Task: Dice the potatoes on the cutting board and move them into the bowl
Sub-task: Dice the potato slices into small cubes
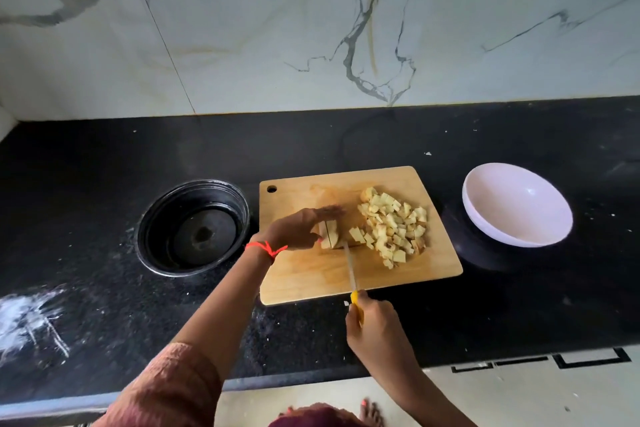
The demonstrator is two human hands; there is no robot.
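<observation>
1. On the cutting board [311, 282], mid-desk near the front edge, left hand [294, 229] fingers curl over the uncut potato chunk [329, 235]; keep fingertips tucked.
2. Right hand [372, 326] grips the knife [350, 267]; cut straight down, evenly.
3. Diced potatoes [394, 225] are heaped by the board's right edge, with the bowl [512, 204] empty beyond.

Bare desk [346, 142] lies between the cutting board [311, 284] and the bowl [516, 208], and a wider band runs behind both to the wall [277, 45]. The diced pile [394, 225] fills the board's right half. The left grip [298, 229], holding a potato piece [329, 234], blocks its middle, and the knife [350, 267] crosses its near edge. A round black vessel [194, 229] sits just beside its left edge.
</observation>
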